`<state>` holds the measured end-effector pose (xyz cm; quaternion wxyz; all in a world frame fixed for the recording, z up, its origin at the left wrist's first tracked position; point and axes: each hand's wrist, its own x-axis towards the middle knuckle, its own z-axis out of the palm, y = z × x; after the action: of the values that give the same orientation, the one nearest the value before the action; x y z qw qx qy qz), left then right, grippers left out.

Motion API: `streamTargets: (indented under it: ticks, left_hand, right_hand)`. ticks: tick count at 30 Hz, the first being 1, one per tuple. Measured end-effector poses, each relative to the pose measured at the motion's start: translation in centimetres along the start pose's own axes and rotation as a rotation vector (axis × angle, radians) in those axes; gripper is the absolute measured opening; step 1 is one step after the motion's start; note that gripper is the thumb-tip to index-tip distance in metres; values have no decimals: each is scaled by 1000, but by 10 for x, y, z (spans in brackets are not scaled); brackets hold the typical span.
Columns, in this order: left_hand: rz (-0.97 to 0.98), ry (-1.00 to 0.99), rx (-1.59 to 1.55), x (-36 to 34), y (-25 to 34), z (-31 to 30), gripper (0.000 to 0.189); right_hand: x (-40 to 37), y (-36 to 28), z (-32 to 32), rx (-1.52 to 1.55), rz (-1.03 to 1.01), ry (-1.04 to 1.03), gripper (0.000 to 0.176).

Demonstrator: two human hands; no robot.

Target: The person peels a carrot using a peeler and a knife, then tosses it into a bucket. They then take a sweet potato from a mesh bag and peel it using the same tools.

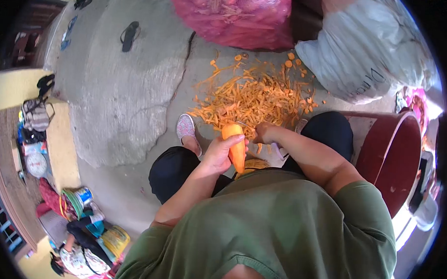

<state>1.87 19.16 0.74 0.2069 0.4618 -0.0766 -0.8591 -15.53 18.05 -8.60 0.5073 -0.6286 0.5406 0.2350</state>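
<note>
My left hand [219, 155] is wrapped round a large peeled carrot [236, 149], its thick end pointing away from me. Close by on the right, my right hand [265, 133] is closed at the carrot's far end. A thin, dark edge shows between that hand and the carrot, too small to name. Beyond both hands, a wide heap of orange carrot peelings [257, 99] lies on the concrete floor, with several round cut ends [288, 64] around its far side.
A pink mesh sack [232, 17] and a whitish sack [367, 51] stand beyond the heap. On my right is a dark red drum [387, 160] lying tipped. A slipper [130, 36] lies on the cracked floor. At lower left another person [84, 257] sits near buckets [77, 202].
</note>
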Motion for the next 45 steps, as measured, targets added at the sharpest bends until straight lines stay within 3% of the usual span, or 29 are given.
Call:
streamTargets:
  ticks: [6, 10, 16, 22, 27, 30, 32, 34, 36, 37, 41, 45]
  left_hand:
    - [125, 54, 40, -16, -23, 2, 27]
    - [199, 83, 78, -8, -20, 9, 27]
    - [304, 88, 87, 26, -13, 26, 31]
    - [217, 62, 4, 56, 0, 56, 29]
    - [240, 134, 159, 70, 13, 63, 28]
    - [539, 122, 106, 80, 39, 59, 27]
    - [722, 162, -142, 77, 70, 58, 25]
    - [748, 280, -251, 57, 93, 67, 30]
    - [692, 295, -183, 42, 83, 63, 35]
    - [674, 286, -146, 39, 81, 66, 37]
    - [364, 133, -61, 28, 49, 72, 43]
    - [254, -9, 58, 16, 26, 78, 37]
  right_hand:
    - [-15, -7, 12, -34, -60, 124, 43]
    - [-47, -15, 4, 89, -53, 65, 45]
    - [-59, 12, -9, 227, -9, 260, 38]
    - [-43, 26, -23, 417, -33, 358, 37]
    - [-31, 47, -20, 618, 161, 412, 35]
    - [-41, 56, -14, 595, 85, 476, 35]
    - [-50, 54, -17, 619, 76, 575, 39]
    - [-57, 54, -23, 812, 70, 578, 38]
    - [-70, 55, -23, 1183, 78, 487, 30]
    - [-84, 42, -23, 1297, 3, 573, 25]
    - [-121, 31, -17, 1436, -108, 437, 23]
    - [-131, 37, -13, 1556, -40, 430, 14]
